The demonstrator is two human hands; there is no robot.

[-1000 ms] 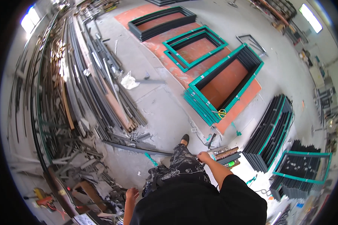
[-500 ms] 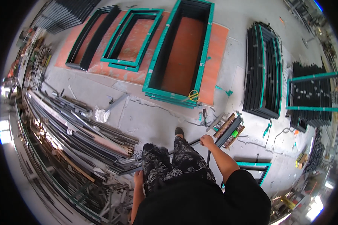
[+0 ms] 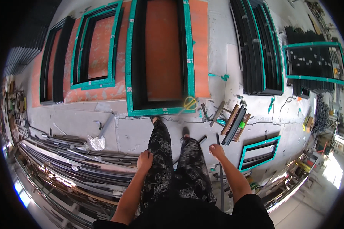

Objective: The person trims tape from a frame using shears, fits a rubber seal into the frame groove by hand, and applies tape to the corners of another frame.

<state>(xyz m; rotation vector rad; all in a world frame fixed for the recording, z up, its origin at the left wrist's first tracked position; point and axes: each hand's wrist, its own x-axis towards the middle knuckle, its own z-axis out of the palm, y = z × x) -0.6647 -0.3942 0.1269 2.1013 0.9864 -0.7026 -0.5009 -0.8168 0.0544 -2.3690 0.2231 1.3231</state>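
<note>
My left hand (image 3: pixel 145 160) is closed beside my left thigh, over the patterned trousers; whatever its fingers may hold is hidden. To the right of my other leg, my right hand (image 3: pixel 217 151) hangs with curled fingers, and I cannot make out anything in it. A thin dark bar (image 3: pixel 221 183) runs below that hand. Ahead of my feet lies a large black rectangular frame edged with green tape (image 3: pixel 130 76). Yellow-handled scissors (image 3: pixel 190 103) rest at its near right corner.
Smaller taped frames (image 3: pixel 112 57) lie left on an orange sheet (image 3: pixel 200 49). Long metal profiles (image 3: pixel 80 160) are piled at left. Nearer right are brown-edged racks (image 3: pixel 233 124) and a small green-taped frame (image 3: pixel 259 152). Frame stacks (image 3: pixel 252 49) stand farther right.
My view has turned and moved forward, so the large frame is nearer my feet. My left foot has stepped ahead. Both hands now hang farther forward beside my legs.
</note>
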